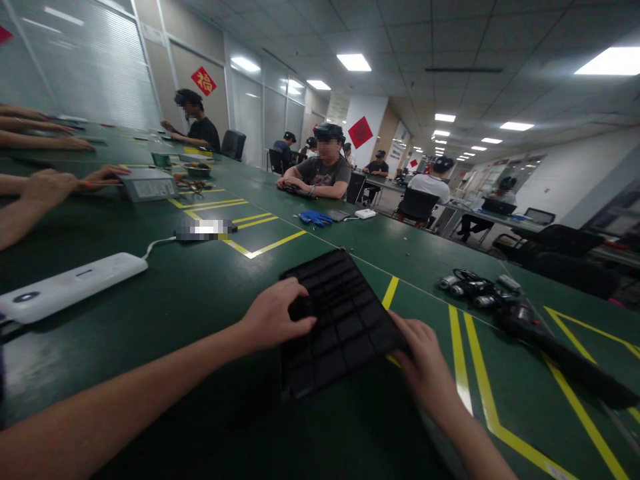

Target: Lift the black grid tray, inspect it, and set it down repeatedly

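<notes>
A flat black plastic tray (336,320), moulded into a grid of shallow rectangular compartments, lies on the dark green surface (200,287) directly in front of the person. All positions below are given relative to this tray.

The left hand (275,315) rests on the tray's left edge. Its fingers curl over the rim onto the nearest compartments, gripping the tray from that side. The right hand (423,357) is at the tray's near right corner. Its fingers reach under or against the corner, and the hand is closed on that edge; the fingertips themselves are hidden by the tray. The tray thus sits between the two hands, held at opposite sides, with its far corner pointing away from the person.

Yellow tape lines (457,353) run on the surface just right of the tray and partly under its right corner. Further right lies a cluster of small metal cylinders with black cable (473,288), well apart from the tray. To the left of the tray, a long white power strip (70,285) lies on the surface. Beyond the tray, a pair of blue gloves (314,217) lies near a seated person in a grey shirt (325,172). Other people's hands (55,187) rest on the surface far left of the tray.
</notes>
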A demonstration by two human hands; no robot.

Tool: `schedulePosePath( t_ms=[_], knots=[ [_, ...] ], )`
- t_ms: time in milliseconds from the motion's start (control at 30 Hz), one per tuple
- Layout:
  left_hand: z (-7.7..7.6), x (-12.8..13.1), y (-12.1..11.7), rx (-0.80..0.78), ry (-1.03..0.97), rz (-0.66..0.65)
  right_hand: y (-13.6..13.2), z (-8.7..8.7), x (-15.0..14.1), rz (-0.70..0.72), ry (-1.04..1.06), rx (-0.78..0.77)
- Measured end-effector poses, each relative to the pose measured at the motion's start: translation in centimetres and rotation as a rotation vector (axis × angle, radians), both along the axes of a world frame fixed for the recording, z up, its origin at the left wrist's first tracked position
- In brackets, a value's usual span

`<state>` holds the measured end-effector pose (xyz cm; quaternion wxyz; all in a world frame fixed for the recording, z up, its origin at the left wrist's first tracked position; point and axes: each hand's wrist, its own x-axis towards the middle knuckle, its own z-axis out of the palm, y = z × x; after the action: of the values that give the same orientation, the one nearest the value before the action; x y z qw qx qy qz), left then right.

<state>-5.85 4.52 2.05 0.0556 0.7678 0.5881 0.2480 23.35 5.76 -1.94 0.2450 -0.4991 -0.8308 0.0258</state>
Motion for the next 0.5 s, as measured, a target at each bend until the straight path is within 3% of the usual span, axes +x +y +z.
schedulePosePath(
  t_ms=[133, 233, 400, 500],
  knots=[
    [0.4, -6.0, 3.2, -0.011, 0.143, 0.402, 2.2, 0.6, 5.4, -0.444, -0.157, 0.011],
    [0.0, -9.4, 4.4, -0.126, 0.211, 0.586, 2.9, -0.4, 8.3, -0.609, -0.280, -0.099],
    [-0.5, -11.1, 4.8, -0.243, 0.257, 0.654, 3.3, -2.5, 10.3, -0.644, -0.354, -0.240],
    [-0.1, -10.4, 4.7, -0.097, 0.222, 0.604, 3.4, -2.4, 10.1, -0.659, -0.362, -0.188]
  ],
)
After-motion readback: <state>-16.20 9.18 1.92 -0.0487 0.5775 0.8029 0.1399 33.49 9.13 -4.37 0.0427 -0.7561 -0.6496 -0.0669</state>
